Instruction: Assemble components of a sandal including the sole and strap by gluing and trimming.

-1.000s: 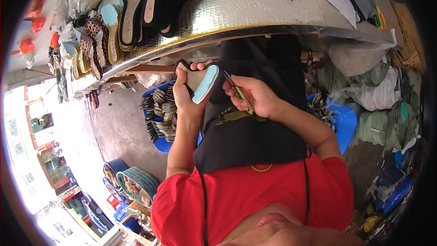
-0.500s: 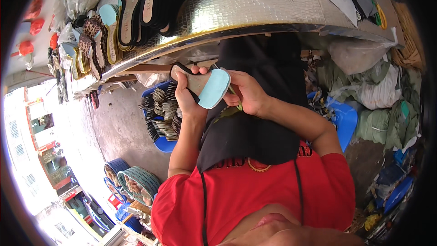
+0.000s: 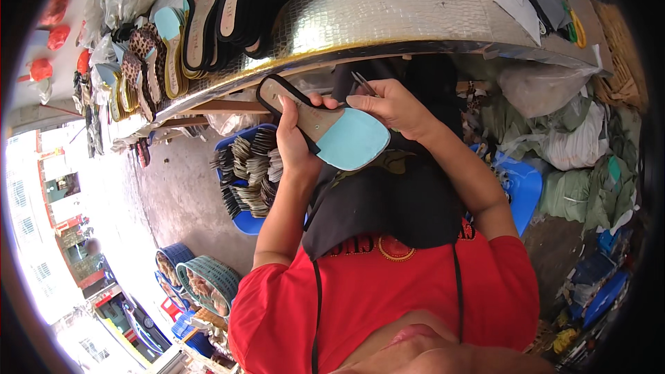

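Observation:
My left hand (image 3: 296, 140) is wrapped round the middle of a shoe insole (image 3: 355, 141), thumb on its face and fingertips over the far edge. The insole has a beige heel part edged in black and a wide light-blue front part, which points right over my lap. My right hand (image 3: 402, 109) is closed round what looks like small scissors (image 3: 361, 83); the two pointed metal tips stick out past the fingers, away from me. Its thumb and fingers are at the far edge of the blue part. The scissors' handles are hidden in the palm.
A silvery workbench (image 3: 388, 21) curves across the far side, with stacked insoles (image 3: 242, 7) at its left. Below it stands a blue basin (image 3: 251, 221) of insole pieces, and another blue basin (image 3: 521, 183) is at right. Baskets (image 3: 208, 284) stand lower left, bundled sacks (image 3: 578, 187) at right.
The insole has turned, its blue front swinging right and toward me. My right hand has moved up and right along its edge, and the scissors' tips now point away from me.

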`<action>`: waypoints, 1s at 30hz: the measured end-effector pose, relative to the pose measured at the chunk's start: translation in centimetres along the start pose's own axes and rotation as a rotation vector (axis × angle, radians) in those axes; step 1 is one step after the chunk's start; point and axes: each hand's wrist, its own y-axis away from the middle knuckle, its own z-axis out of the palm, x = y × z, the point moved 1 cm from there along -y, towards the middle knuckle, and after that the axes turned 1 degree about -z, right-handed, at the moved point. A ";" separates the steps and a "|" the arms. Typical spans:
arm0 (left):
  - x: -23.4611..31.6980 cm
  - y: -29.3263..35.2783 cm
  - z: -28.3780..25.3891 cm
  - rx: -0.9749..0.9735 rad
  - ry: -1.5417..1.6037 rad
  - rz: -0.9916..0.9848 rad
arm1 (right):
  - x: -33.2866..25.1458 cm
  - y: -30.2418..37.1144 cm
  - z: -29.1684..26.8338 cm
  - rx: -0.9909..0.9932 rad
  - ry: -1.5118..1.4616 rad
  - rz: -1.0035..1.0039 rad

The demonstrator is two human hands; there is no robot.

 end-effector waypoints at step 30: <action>0.6 -0.5 0.5 -0.157 -0.283 0.049 | -0.5 1.7 -0.1 0.015 0.057 0.070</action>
